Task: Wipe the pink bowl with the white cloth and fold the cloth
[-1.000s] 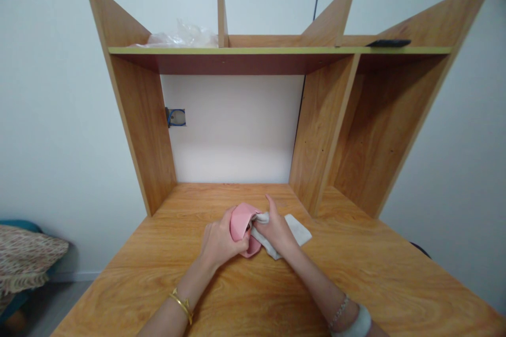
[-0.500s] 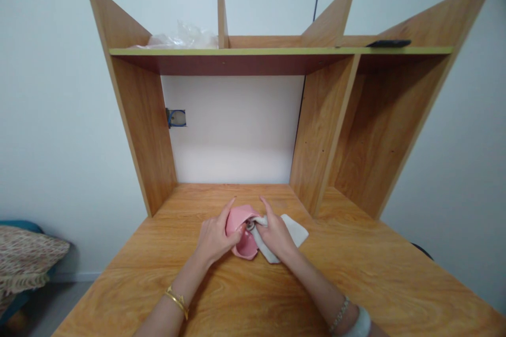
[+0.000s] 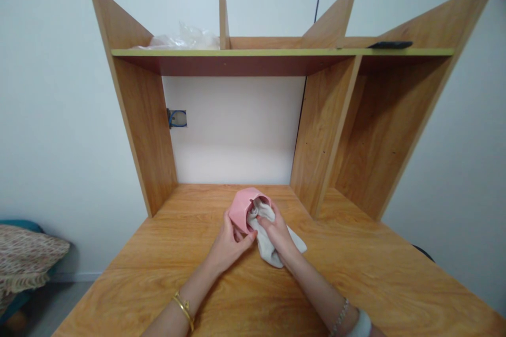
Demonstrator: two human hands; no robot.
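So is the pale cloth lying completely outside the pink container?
No, part of the cloth is tucked inside the pink container's opening.

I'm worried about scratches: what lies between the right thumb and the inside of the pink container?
The head view shows the pale cloth there, under the thumb of the right hand and partly bunched inside the pink container.

The pink vessel (image 3: 241, 210) looks smooth, the cloth (image 3: 268, 248) matt.

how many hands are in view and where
2: the left hand holds the pink container; the right hand holds the pale cloth, which is partly inside the container's opening. Some fingers are hidden.
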